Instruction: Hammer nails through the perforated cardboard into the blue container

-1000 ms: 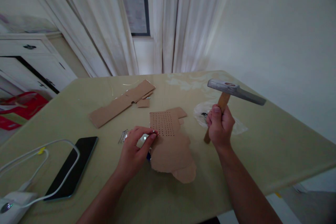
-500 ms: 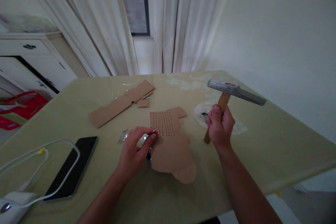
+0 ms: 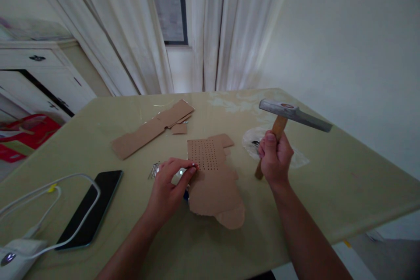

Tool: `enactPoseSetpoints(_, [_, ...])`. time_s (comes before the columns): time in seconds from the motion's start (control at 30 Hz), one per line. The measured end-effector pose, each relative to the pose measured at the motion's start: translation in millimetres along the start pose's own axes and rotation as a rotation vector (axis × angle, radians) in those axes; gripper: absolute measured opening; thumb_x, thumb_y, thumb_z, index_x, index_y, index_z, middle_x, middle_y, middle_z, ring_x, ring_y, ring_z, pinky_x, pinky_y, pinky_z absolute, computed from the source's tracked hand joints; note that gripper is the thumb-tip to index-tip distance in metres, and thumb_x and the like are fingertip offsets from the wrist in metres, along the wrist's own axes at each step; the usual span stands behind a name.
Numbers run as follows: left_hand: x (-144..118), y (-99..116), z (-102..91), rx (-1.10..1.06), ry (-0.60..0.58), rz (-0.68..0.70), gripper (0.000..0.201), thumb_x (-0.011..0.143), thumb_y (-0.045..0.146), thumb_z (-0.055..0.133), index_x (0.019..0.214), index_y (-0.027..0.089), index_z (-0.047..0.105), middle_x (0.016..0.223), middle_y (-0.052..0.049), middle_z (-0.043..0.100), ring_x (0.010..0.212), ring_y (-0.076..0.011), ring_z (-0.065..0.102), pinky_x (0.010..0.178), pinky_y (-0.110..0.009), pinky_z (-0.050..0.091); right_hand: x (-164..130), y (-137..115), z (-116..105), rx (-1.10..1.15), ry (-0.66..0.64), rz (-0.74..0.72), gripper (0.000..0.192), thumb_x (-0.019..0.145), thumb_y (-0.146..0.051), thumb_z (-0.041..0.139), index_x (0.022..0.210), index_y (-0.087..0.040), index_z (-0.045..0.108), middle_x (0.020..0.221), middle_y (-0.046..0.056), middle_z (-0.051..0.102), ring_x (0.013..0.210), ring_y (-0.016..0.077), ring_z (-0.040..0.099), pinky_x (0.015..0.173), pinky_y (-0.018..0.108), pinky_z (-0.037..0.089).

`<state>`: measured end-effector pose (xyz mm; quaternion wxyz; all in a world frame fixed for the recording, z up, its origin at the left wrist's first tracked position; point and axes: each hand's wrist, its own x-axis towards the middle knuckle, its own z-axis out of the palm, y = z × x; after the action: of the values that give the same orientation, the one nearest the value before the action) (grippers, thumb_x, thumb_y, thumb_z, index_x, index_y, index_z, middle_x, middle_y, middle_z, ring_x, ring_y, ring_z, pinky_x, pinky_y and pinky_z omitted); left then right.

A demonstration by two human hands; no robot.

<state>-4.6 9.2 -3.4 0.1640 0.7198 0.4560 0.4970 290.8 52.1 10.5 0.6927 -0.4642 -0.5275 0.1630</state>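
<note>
My right hand (image 3: 275, 157) grips the wooden handle of a hammer (image 3: 293, 113), its grey metal head raised above the table to the right of a torn cardboard piece (image 3: 213, 183) dotted with rows of small holes. My left hand (image 3: 170, 183) rests at that cardboard's left edge, fingertips pinching something small and shiny against it; what it is cannot be told. A small bunch of nails (image 3: 154, 169) lies just left of my left hand.
A long cardboard strip (image 3: 151, 129) lies further back on the greenish table (image 3: 344, 183). A black phone (image 3: 92, 208), white cable (image 3: 49, 192) and white device (image 3: 16, 251) sit at front left. A clear plastic bag (image 3: 251, 140) lies by the hammer. Curtains and a white cabinet stand behind.
</note>
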Motion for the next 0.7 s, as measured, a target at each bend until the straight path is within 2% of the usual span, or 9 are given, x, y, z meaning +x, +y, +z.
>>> enactPoseSetpoints(0.3, [-2,-4,0.8,0.041,-0.027,0.007,0.012,0.105,0.035,0.069,0.103,0.029,0.079,0.097,0.000,0.084,0.091,-0.0222,0.075,0.087,-0.040,0.048,5,-3,1,0.081,0.007,0.043,0.046,0.104,-0.063,0.067,0.083,-0.025,0.053,0.061,-0.010,0.040,0.046,0.0089,0.036,0.040,0.022,0.029])
enactPoseSetpoints(0.47, [-2,-3,2.8,0.063,-0.022,0.018,0.012,0.104,0.033,0.069,0.101,0.029,0.079,0.097,0.000,0.084,0.091,-0.0229,0.075,0.088,-0.041,0.046,15,-6,-8,0.275,-0.187,0.142,0.059,0.099,-0.073,0.067,0.072,-0.026,0.046,0.056,-0.011,0.032,0.041,0.0073,0.026,0.037,0.021,0.021])
enactPoseSetpoints(0.7, [-1,-5,5.6,0.084,-0.025,0.033,0.014,0.104,0.033,0.067,0.104,0.029,0.080,0.098,-0.001,0.085,0.092,-0.0235,0.075,0.088,-0.043,0.048,18,-12,-6,0.225,-0.389,0.184,0.066,0.096,-0.083,0.059,0.067,-0.027,0.038,0.053,-0.012,0.027,0.039,0.0077,0.022,0.036,0.022,0.019])
